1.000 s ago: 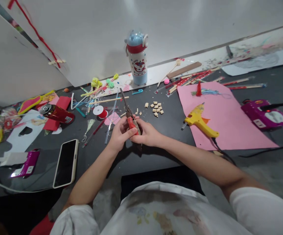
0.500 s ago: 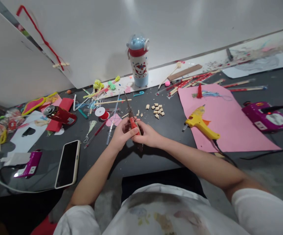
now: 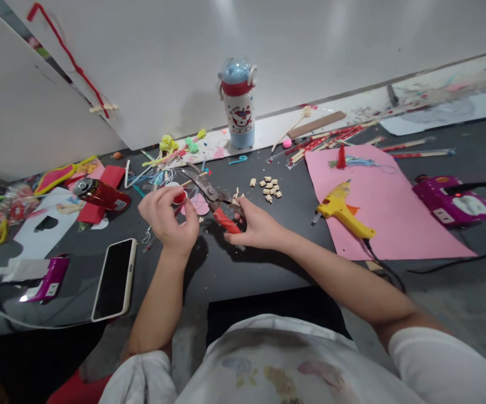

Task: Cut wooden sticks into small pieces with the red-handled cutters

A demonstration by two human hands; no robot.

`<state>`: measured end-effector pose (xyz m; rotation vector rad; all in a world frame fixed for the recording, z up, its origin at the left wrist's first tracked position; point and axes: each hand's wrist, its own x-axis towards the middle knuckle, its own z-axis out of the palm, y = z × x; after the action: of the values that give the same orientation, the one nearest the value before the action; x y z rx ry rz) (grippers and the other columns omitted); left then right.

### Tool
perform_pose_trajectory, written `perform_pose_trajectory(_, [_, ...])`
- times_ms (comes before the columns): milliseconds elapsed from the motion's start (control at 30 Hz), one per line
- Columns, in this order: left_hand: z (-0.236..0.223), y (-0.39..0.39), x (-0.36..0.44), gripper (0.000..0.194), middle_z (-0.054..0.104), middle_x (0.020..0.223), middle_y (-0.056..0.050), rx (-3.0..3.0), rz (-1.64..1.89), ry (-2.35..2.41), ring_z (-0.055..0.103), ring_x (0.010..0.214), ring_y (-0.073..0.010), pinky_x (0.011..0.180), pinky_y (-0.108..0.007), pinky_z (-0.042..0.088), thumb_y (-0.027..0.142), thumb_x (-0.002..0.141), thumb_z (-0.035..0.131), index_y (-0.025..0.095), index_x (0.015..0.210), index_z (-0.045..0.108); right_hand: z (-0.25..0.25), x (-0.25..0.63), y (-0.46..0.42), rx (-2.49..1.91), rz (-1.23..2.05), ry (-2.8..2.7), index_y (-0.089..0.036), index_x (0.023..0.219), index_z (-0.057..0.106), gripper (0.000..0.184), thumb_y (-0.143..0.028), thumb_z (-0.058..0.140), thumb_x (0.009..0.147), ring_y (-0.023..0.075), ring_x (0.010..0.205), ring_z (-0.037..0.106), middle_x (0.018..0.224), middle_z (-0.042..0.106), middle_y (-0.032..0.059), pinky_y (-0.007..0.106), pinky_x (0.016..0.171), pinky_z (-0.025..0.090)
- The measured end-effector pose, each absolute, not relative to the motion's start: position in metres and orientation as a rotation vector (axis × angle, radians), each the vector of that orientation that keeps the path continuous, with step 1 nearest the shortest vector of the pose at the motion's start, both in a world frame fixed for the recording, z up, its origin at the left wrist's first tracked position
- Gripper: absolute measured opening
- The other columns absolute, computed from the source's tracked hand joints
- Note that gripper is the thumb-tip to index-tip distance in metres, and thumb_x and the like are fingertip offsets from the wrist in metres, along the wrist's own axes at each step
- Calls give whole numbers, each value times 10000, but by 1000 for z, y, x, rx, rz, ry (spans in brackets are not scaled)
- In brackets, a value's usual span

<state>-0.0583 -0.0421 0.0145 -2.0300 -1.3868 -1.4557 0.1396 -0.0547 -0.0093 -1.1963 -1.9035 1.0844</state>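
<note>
My right hand is wrapped around red-handled pruning shears, whose blades are spread and point up and left. My left hand is raised to the left of the shears, its fingers curled around one end of a thin wooden stick. The stick's free end reaches toward the shears' blades; whether it touches them I cannot tell. Behind my left fingers a spool of red thread is partly hidden. Short cut pieces of wooden stick lie in a small group beyond my right hand.
A bottle stands at the back. To the right, a yellow glue gun with a cord lies on pink paper, near a purple power box. On the left are a phone, a tilted red can and craft scraps.
My left hand has left the shears, moved left and taken hold of the thin wooden stick. The shears have opened and tilted left in my right hand.
</note>
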Motion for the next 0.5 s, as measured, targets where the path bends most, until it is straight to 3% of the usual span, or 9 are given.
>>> perform_pose_trajectory(133, [14, -36, -68, 269, 642, 1047, -77, -2105, -1332, -1406, 564, 1032, -217, 965, -399, 384, 226, 829, 568, 209, 1096, 597, -5, 140, -56, -1215, 1125, -1945, -183, 1062, 444, 543, -437, 679, 642, 158, 767, 549, 962, 567, 48, 284, 674, 434])
perform_pose_trajectory(500, [6, -27, -82, 175, 692, 876, -42, -2223, -1346, -1488, 638, 860, -188, 825, -341, 483, 221, 831, 546, 225, 928, 691, -3, 145, -56, -1171, 1196, -2071, -186, 1022, 452, 507, -478, 656, 662, 149, 708, 530, 877, 572, 20, 280, 640, 409])
